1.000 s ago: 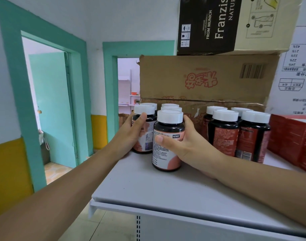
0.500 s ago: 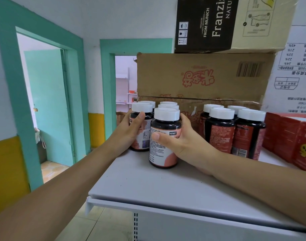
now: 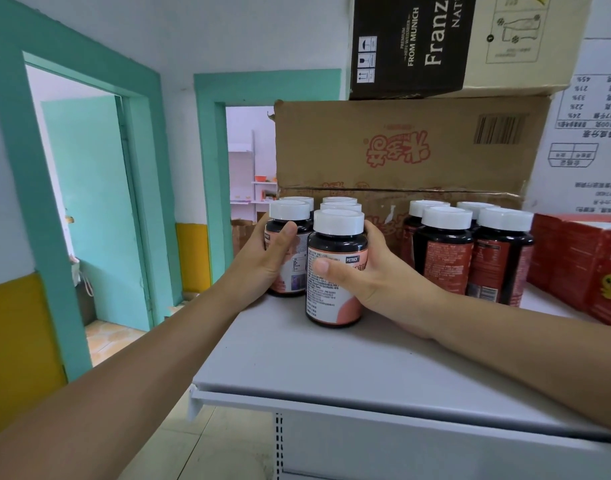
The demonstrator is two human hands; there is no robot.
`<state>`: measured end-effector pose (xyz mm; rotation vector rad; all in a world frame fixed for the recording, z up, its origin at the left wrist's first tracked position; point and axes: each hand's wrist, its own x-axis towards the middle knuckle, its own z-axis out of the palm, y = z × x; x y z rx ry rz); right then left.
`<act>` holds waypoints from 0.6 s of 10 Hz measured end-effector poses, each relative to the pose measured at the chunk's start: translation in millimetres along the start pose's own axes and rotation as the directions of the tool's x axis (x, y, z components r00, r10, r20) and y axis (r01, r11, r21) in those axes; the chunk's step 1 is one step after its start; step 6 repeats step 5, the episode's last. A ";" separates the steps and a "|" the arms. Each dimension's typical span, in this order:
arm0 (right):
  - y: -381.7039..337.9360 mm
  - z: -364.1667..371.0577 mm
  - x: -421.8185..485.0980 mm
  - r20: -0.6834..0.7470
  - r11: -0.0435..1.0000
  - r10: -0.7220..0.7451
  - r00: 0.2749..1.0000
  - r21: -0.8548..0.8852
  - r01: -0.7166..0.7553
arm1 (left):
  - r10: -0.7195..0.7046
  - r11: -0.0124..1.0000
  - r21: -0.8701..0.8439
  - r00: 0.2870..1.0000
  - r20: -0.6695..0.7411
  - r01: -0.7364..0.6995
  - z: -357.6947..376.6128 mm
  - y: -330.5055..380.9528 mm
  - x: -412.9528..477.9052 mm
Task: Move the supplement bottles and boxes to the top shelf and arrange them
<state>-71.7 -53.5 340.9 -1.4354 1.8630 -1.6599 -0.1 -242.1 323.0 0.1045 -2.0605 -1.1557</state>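
Pink-label bottles (image 3: 335,271) – five; red-label bottles (image 3: 446,254) – four; left hand (image 3: 266,258), right hand (image 3: 373,275) each grip one.

Both bare forearms reach forward over the shelf (image 3: 332,362). The left hand (image 3: 266,258) cups the clustered bottles from their left, thumb up; the right hand (image 3: 377,275) wraps the front bottle (image 3: 335,271) from the right, thumb across its label.

Bright, even light; edges warped.
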 end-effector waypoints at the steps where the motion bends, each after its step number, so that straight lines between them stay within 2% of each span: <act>1: -0.2 -0.6 -0.1 -0.005 1.000 0.009 1.000 -0.004 -0.009 | -0.014 1.000 0.003 1.000 -0.013 0.014 0.2 0.0 -1.0; 3: -4.7 -2.9 -1.9 -0.001 0.996 0.006 1.000 -0.089 -0.006 | -0.020 0.998 0.056 0.998 -0.063 0.024 -3.0 1.9 0.1; 4: -2.6 -8.3 -4.7 0.035 0.982 0.031 0.999 -0.188 -0.023 | -0.040 0.996 0.076 0.999 -0.016 0.042 -4.7 3.4 -1.9; 5: -13.4 -16.8 -16.1 0.084 0.959 0.118 0.989 -0.269 -0.091 | -0.043 0.990 0.138 0.999 0.028 0.039 -20.9 18.2 -7.2; 6: -13.4 -16.8 -16.1 0.084 0.959 0.118 0.989 -0.269 -0.091 | -0.043 0.990 0.138 0.999 0.028 0.039 -20.9 18.2 -7.2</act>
